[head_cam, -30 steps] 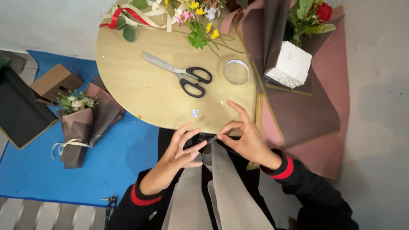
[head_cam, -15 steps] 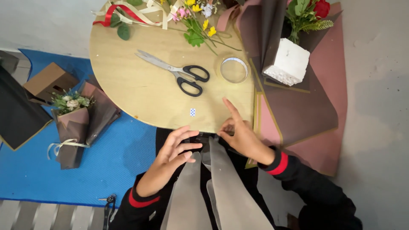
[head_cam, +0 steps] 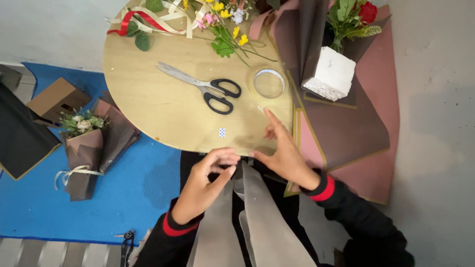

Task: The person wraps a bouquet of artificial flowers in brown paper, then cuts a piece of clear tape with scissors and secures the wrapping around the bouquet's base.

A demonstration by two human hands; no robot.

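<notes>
At the near edge of the round wooden table [head_cam: 163, 111], the left hand [head_cam: 205, 180] pinches the top of the grey-brown wrapping paper [head_cam: 262, 217] with curled fingers, the sheets hanging down below the table's rim. The right hand [head_cam: 282, 153] lies just right of it, fingers spread, forefinger stretched onto the table toward the clear tape roll [head_cam: 269, 83]; it grips nothing. Black-handled scissors [head_cam: 203, 88] rest at the table's middle

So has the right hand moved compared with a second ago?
Yes. The right hand has reached forward onto the round table, its forefinger now nearer the tape roll.
</notes>
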